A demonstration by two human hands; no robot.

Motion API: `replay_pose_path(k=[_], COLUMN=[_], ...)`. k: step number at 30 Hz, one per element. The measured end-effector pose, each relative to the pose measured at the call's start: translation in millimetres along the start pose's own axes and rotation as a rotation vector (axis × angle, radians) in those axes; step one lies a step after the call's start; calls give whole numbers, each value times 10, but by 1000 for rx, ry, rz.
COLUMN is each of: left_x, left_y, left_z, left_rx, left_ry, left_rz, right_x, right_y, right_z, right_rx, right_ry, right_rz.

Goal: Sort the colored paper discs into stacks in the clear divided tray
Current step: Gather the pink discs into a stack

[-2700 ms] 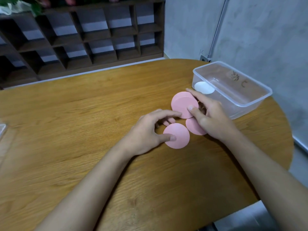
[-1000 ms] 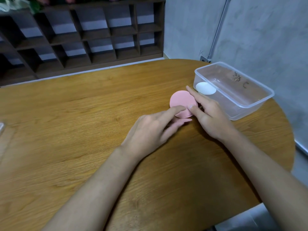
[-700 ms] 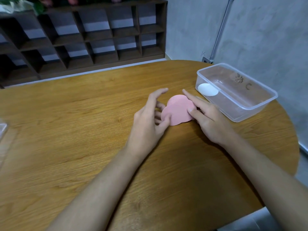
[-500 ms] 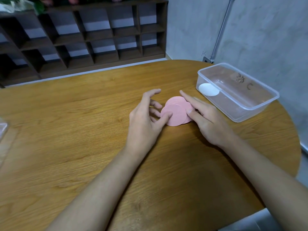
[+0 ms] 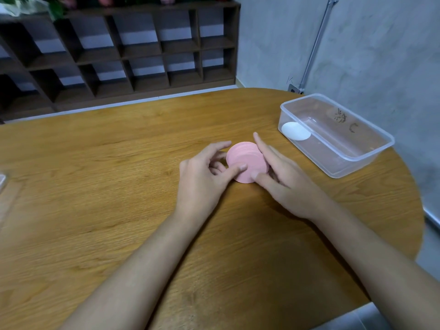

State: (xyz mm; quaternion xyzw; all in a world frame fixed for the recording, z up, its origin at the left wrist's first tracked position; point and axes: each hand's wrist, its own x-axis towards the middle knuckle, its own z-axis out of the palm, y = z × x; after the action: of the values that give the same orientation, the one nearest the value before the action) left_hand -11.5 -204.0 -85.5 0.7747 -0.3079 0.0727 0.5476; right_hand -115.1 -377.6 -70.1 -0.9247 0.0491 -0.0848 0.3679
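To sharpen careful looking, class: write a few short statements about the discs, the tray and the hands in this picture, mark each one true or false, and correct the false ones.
1. The pink discs lie inside the clear tray. False: they are gathered in a stack on the wooden table.
2. A white disc lies in the clear tray. True.
3. The left hand and the right hand both touch the pink discs. True.
4. The clear tray stands to the left of the hands. False: it stands to their right, further away, near the table's edge.
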Motion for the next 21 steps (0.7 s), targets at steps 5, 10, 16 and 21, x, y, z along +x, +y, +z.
replay_pose_path(k=[5, 10, 16, 21], left_x=[-25, -46, -104, -127], left_y=[-10, -33, -28, -66], left_z=[10, -2, 96, 64], left_rx=[123, 226, 433, 442], left_ry=[29, -48, -97, -63], left_rz=[169, 222, 275, 320], right_x=[26, 41, 51, 47], right_y=[14, 29, 52, 66], right_z=[55, 60, 144, 145], right_rx=[-113, -142, -141, -129], right_ry=[29, 92, 98, 132], right_rz=[-38, -40, -68, -88])
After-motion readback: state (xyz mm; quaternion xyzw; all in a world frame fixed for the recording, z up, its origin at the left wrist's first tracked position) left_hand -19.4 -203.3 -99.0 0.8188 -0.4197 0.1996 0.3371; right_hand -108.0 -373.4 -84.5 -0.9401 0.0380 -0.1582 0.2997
